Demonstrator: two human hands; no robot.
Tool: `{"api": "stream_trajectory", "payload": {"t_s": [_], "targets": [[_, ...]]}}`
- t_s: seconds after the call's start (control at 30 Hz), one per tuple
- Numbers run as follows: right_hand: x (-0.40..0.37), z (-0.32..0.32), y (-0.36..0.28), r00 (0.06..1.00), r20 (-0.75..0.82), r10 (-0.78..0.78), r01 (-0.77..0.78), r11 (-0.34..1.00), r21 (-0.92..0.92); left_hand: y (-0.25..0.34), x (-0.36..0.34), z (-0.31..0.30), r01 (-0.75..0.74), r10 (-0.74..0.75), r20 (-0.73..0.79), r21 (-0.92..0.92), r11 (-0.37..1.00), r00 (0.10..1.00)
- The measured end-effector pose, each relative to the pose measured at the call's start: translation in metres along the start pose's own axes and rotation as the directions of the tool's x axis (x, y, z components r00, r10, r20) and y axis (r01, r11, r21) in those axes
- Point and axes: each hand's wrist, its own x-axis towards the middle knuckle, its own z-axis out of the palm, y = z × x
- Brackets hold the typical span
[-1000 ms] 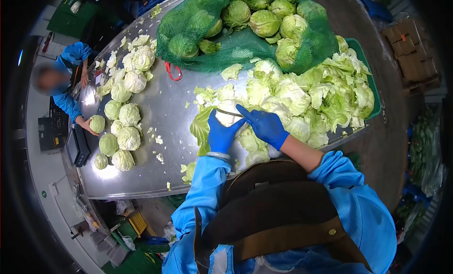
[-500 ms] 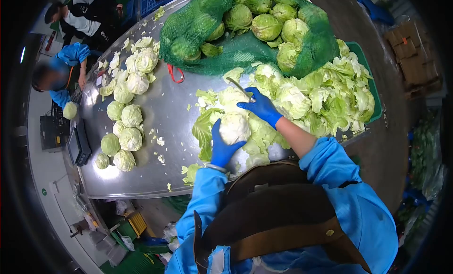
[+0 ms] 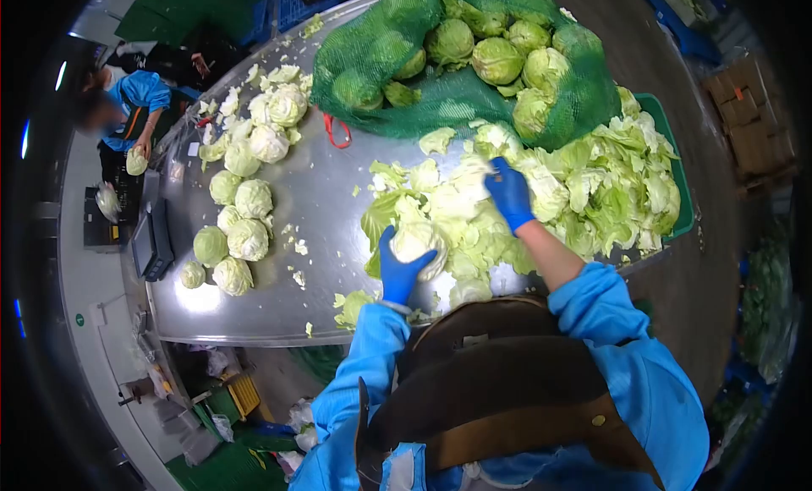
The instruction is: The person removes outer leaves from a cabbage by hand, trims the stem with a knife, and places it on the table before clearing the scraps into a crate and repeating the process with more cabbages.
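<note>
My left hand (image 3: 401, 267), in a blue glove, is curved around the left side of a pale, trimmed cabbage (image 3: 418, 247) resting among loose leaves on the metal table (image 3: 330, 237). Up and to the right, my gloved right hand (image 3: 510, 195) is closed in a fist above the leaf pile. It grips a knife, whose blade barely shows now against the pale leaves. Loose outer leaves (image 3: 613, 182) heap up to the right of both hands.
A green mesh sack (image 3: 461, 98) of cabbages lies at the back, a red tie (image 3: 337, 132) beside it. Trimmed cabbages (image 3: 248, 239) stand on the left. A green crate (image 3: 681, 191) adjoins the right edge. At far left, a co-worker (image 3: 139, 98) holds a cabbage near a scale (image 3: 153, 241).
My right hand has moved right, away from the cabbage, and its knife blade is no longer distinct. My left hand stays on the cabbage. The co-worker has shifted, and the view has turned slightly.
</note>
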Motion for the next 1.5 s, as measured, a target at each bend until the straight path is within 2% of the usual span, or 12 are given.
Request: {"api": "stream_trajectory", "payload": {"t_s": [0.3, 0.53, 0.63, 0.7, 0.77, 0.83, 0.93, 1.03, 1.2, 1.33, 1.43, 1.5], "targets": [[-0.073, -0.023, -0.129, 0.634, 0.432, -0.641, 0.671, 0.734, 0.105, 0.1, 0.0, -0.018, -0.466, 0.426, 0.192, 0.3, 0.832, 0.884], [-0.031, -0.058, -0.109, 0.97, 0.162, -0.183, 0.151, 0.97, 0.192, 0.092, -0.017, -0.043, -0.311, 0.283, 0.155, 0.201, 0.929, 0.946], [-0.076, -0.034, -0.129, 0.598, 0.235, -0.766, 0.722, 0.642, 0.257, 0.095, -0.019, -0.04, -0.22, 0.238, 0.246, -0.099, 0.97, 0.94], [-0.086, -0.021, -0.146, 0.559, 0.407, -0.722, 0.738, 0.657, 0.152, 0.098, -0.02, -0.045, -0.416, 0.36, 0.244, 0.239, 0.877, 0.9], [-0.074, -0.022, -0.155, 0.629, 0.546, -0.554, 0.481, 0.829, 0.286, 0.101, -0.026, -0.043, -0.319, 0.321, 0.248, -0.048, 0.946, 0.914], [-0.054, 0.001, -0.124, 0.814, 0.396, -0.425, 0.226, 0.86, 0.457, 0.094, -0.024, -0.06, -0.396, 0.326, 0.32, 0.183, 0.9, 0.889], [-0.021, -0.017, -0.096, 0.973, 0.184, -0.139, 0.083, 0.956, 0.282, 0.052, -0.018, -0.074, -0.154, 0.212, 0.161, -0.313, 0.937, 0.964], [-0.044, -0.024, -0.139, 0.934, 0.245, -0.259, 0.251, 0.966, 0.061, 0.049, -0.018, -0.093, 0.143, 0.003, 0.178, -0.802, 0.58, 0.984], [-0.095, 0.025, -0.223, 0.722, 0.539, -0.435, 0.382, 0.899, 0.215, 0.017, -0.013, -0.127, 0.36, 0.012, 0.377, -0.892, 0.273, 0.926], [-0.101, 0.043, -0.229, 0.807, 0.581, -0.105, -0.229, 0.851, 0.472, 0.006, 0.0, -0.147, 0.496, 0.159, 0.475, -0.858, -0.133, 0.865], [-0.114, 0.044, -0.232, 0.869, 0.488, 0.079, -0.286, 0.886, 0.365, 0.0, -0.005, -0.151, 0.531, -0.017, 0.548, -0.802, 0.274, 0.836], [-0.132, 0.054, -0.234, 0.913, 0.357, -0.196, -0.043, 0.824, 0.564, 0.006, -0.001, -0.159, 0.394, 0.026, 0.572, -0.597, 0.698, 0.82]]}}
